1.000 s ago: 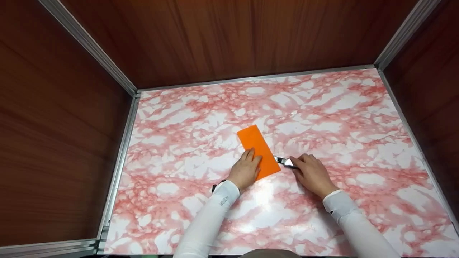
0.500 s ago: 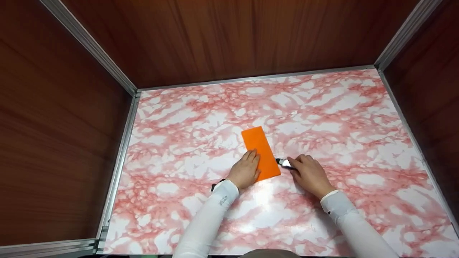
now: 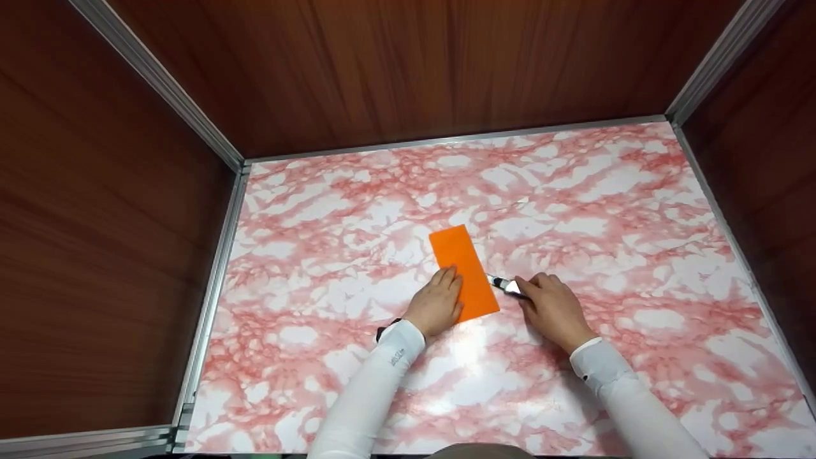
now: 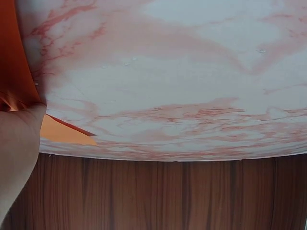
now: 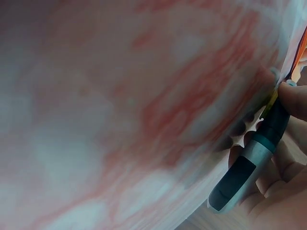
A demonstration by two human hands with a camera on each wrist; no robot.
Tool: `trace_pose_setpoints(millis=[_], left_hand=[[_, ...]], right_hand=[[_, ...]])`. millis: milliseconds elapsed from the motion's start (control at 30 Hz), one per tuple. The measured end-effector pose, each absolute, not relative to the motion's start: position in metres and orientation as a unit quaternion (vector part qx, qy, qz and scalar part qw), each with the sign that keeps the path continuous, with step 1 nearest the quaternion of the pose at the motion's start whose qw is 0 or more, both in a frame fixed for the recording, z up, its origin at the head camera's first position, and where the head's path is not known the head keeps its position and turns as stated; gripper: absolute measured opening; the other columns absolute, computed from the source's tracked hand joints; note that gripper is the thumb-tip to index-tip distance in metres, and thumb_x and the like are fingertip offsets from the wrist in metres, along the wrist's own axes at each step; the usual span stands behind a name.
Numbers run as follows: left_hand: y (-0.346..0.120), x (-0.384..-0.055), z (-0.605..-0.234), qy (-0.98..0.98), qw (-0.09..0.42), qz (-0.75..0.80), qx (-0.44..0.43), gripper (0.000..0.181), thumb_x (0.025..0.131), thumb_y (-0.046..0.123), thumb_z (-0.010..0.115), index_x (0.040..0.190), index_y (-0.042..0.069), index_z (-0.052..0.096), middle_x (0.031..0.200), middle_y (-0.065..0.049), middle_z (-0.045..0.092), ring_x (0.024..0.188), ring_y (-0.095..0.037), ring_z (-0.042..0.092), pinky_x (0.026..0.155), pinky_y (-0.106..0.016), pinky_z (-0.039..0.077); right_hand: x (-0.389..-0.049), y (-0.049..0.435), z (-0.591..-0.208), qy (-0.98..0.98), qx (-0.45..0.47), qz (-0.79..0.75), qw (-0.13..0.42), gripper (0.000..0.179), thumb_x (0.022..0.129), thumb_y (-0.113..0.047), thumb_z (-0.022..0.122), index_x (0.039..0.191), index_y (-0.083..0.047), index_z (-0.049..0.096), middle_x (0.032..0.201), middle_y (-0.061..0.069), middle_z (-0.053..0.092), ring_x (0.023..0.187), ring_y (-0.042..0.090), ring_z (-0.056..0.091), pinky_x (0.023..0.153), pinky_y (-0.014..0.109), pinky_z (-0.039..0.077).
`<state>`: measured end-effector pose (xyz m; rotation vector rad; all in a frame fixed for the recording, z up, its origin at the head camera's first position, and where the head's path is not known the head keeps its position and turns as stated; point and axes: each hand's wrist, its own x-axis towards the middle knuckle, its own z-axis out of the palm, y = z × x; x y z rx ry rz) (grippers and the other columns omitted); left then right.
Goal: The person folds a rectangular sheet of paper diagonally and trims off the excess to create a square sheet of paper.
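A folded orange paper (image 3: 472,274) lies on the table, its long side slanting away from me. My left hand (image 3: 437,302) rests on its near left part, fingers extended over the sheet. In the left wrist view part of that hand (image 4: 19,136) shows at the edge, against the orange paper (image 4: 12,52). My right hand (image 3: 556,311) grips a utility knife (image 3: 510,287), its tip by the paper's right edge. In the right wrist view, the knife's silver and black handle (image 5: 244,167) lies across the fingers; its tip is hard to make out.
The table (image 3: 331,242) has a red and white marbled top. Dark wood panels (image 3: 408,70) with metal rails close it in at the back and both sides. Tiny light scraps (image 4: 127,62) lie on the surface.
The paper has turned slightly, its far end shifting right. The knife tip slid a little towards me along the right edge, then back away. The left hand has barely moved.
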<state>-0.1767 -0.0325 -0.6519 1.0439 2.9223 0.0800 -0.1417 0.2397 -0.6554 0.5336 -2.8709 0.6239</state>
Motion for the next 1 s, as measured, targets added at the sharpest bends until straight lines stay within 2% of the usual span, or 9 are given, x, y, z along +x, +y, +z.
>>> trace_pose_setpoints(millis=[333,567,700,1000], left_hand=[[-0.0322,-0.1758,-0.6513,0.942,0.004,0.022,0.334,0.055,0.098,0.035,0.052,0.142,0.002,0.047,0.150,-0.018,0.037,0.138,-0.031,0.033,0.113,-0.034,0.024],[-0.0304,-0.1768,-0.6494,0.953,0.050,0.043,0.297,0.056,0.097,0.036,0.051,0.146,0.008,0.045,0.152,-0.023,0.030,0.143,-0.034,0.023,0.114,-0.036,0.020],[-0.0312,-0.1783,-0.6499,0.953,0.077,0.053,0.287,0.057,0.098,0.036,0.049,0.148,0.009,0.041,0.155,-0.022,0.025,0.145,-0.032,0.017,0.115,-0.034,0.018],[-0.0330,-0.1779,-0.6506,0.946,0.080,0.057,0.309,0.058,0.098,0.038,0.049,0.149,0.011,0.040,0.156,-0.019,0.024,0.146,-0.030,0.016,0.114,-0.033,0.020]], right_hand=[[-0.1419,0.2462,-0.6545,-0.963,0.160,0.206,0.071,0.048,0.087,-0.015,0.071,0.133,-0.007,0.061,0.095,0.007,0.055,0.083,0.029,0.050,0.070,0.044,0.042],[-0.1411,0.2455,-0.6538,-0.962,0.160,0.208,0.074,0.047,0.087,-0.015,0.071,0.132,-0.006,0.061,0.095,0.007,0.055,0.082,0.028,0.050,0.068,0.043,0.041],[-0.1409,0.2452,-0.6541,-0.962,0.161,0.208,0.074,0.048,0.086,-0.014,0.071,0.133,-0.006,0.061,0.095,0.007,0.055,0.083,0.028,0.050,0.070,0.043,0.041],[-0.1430,0.2366,-0.6540,-0.959,0.169,0.215,0.072,0.048,0.086,-0.014,0.072,0.132,-0.008,0.061,0.097,0.006,0.055,0.086,0.029,0.050,0.072,0.043,0.042]])
